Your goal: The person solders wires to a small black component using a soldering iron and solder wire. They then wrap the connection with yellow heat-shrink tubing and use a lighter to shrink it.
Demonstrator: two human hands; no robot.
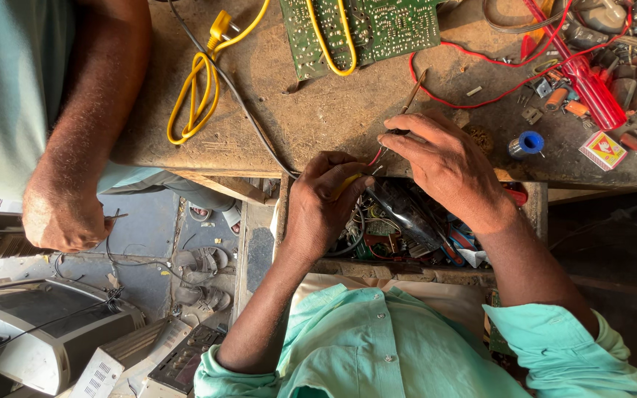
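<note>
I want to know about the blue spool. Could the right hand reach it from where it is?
Probably yes. The right hand is on the bench beside the blue spool, with only bare wood between. But its fingers are pinching thin wires.

Your left hand hides most of the yellow piece it grips — its kind cannot be told. The green circuit board is cut off at the top edge; the drawer's parts are too tangled to distinguish.

One head cam, looks straight down at my hands from close above, workbench just beyond them.
</note>
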